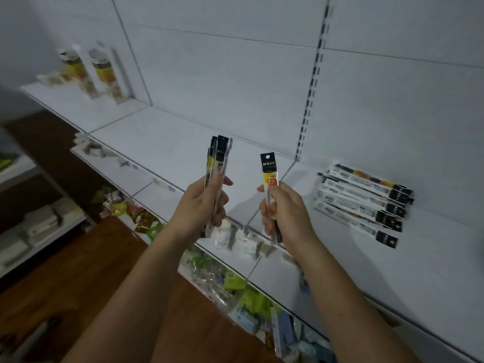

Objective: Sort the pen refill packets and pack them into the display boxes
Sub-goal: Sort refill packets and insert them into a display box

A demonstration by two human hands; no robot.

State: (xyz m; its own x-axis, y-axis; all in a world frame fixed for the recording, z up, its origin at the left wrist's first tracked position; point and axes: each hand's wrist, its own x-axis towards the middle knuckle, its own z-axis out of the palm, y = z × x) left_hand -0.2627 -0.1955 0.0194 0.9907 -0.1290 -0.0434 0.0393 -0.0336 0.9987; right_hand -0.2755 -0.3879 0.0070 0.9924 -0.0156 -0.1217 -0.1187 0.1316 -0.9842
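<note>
Grips a bundle of refill packets upright in the left hand, with fingers curled tight round its lower half and thumb laid across the front, black header ends standing clear above the knuckles. Pinches a single packet upright in the right hand, clamped between thumb and curled fingers at about mid-length, with the black-and-yellow top above the thumb and the clear tail poking out below the palm. Holds the two hands apart, side by side, raised over the front of a white shelf. Further right on that shelf, flat and fanned in an overlapping row, loose packets, black ends toward the right, well apart from both hands. Far left on the shelf, blurred, upright display boxes with yellow-topped contents. Behind, white back panels with a slotted upright. Below the shelf edge, a lower tier of mixed bright packaged goods; beyond it, a brown wooden floor
</note>
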